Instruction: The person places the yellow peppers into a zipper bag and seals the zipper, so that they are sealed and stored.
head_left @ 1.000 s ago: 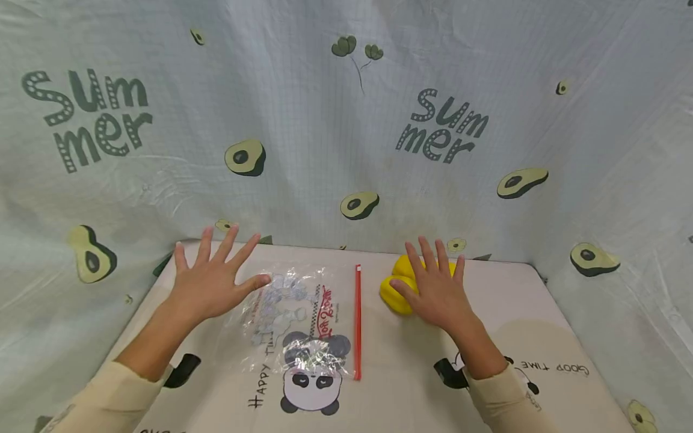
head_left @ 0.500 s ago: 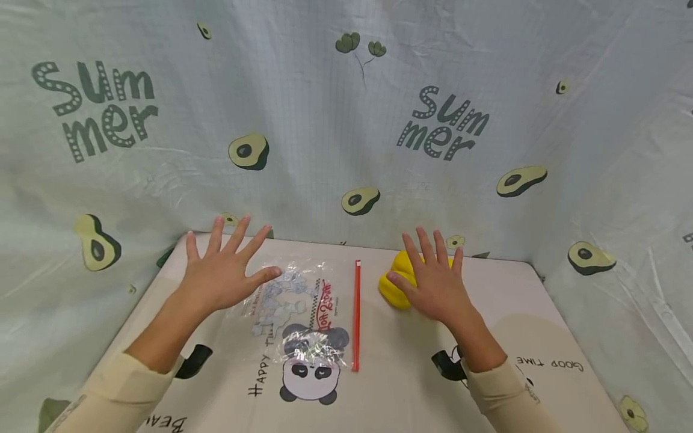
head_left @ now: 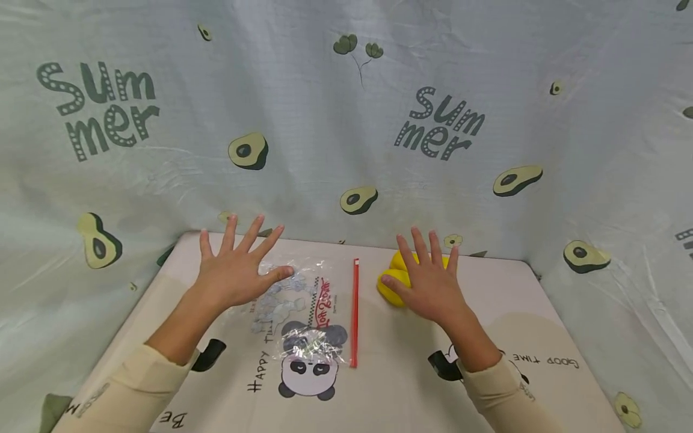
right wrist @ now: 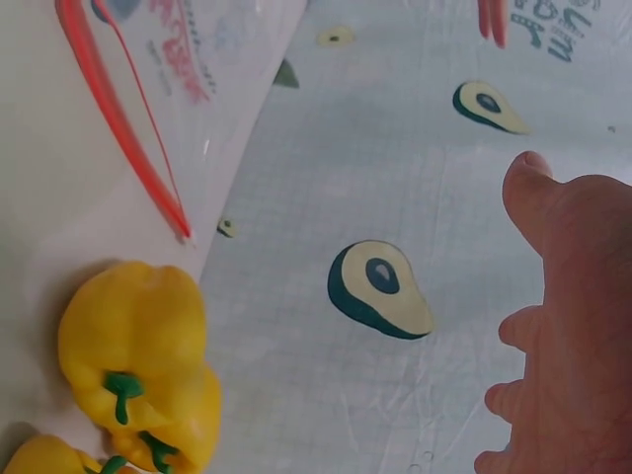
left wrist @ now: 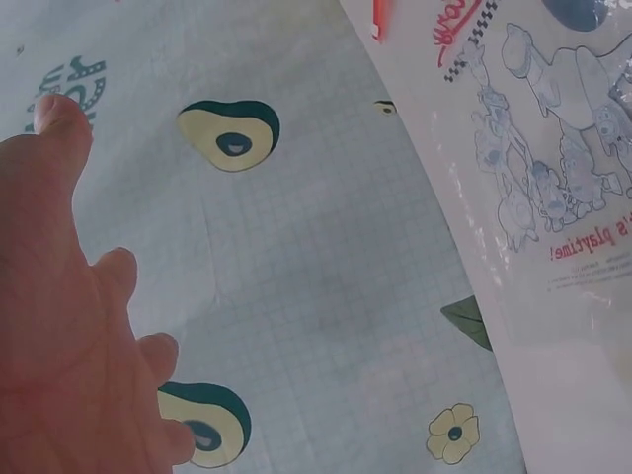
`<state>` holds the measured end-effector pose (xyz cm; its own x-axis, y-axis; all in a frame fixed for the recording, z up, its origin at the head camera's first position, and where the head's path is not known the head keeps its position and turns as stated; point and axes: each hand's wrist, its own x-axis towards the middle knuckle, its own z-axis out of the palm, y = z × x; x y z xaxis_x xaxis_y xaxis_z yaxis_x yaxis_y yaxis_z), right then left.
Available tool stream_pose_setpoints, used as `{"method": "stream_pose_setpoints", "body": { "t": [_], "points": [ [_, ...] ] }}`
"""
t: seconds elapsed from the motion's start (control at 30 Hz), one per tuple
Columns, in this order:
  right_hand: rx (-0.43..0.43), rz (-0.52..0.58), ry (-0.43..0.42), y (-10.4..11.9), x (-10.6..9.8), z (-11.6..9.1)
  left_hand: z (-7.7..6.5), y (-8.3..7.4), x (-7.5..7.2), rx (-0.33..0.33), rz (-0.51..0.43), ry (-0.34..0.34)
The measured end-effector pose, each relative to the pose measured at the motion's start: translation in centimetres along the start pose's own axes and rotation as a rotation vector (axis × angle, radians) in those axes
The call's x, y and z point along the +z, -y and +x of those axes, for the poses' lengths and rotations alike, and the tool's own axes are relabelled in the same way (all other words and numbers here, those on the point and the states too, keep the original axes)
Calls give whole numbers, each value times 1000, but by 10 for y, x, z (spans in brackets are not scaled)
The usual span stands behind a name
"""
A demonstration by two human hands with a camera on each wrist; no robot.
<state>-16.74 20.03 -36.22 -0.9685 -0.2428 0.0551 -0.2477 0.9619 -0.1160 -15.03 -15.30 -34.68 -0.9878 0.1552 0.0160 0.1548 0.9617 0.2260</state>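
Observation:
My left hand (head_left: pixel 233 276), fingers spread, hovers over the left part of a clear plastic zip bag (head_left: pixel 303 304). The bag lies flat, printed with blue cartoon figures and red lettering, its red zip strip (head_left: pixel 355 313) along the right side. Also spread wide, my right hand (head_left: pixel 433 288) is held above yellow bell peppers (head_left: pixel 391 291) and partly hides them in the head view. From the right wrist, three peppers with green stems show grouped together, one of them a front pepper (right wrist: pixel 133 336). Neither hand holds anything.
The bag and peppers rest on a pale table (head_left: pixel 390 385) with panda drawings and printed words. A light curtain (head_left: pixel 303 120) with avocado prints hangs directly behind the table's far edge and along both sides.
My left hand has moved right, further over the bag, and slightly up in the view. My right hand has shifted a little left. The head view has tilted slightly; bag and peppers stay put.

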Motion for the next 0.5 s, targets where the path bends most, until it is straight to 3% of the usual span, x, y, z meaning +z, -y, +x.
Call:
{"method": "stream_pose_setpoints", "body": {
  "t": [0.5],
  "points": [
    [-9, 20, 9, 5, 10, -1, 4, -10, 9, -1, 4, 14]
  ]
}}
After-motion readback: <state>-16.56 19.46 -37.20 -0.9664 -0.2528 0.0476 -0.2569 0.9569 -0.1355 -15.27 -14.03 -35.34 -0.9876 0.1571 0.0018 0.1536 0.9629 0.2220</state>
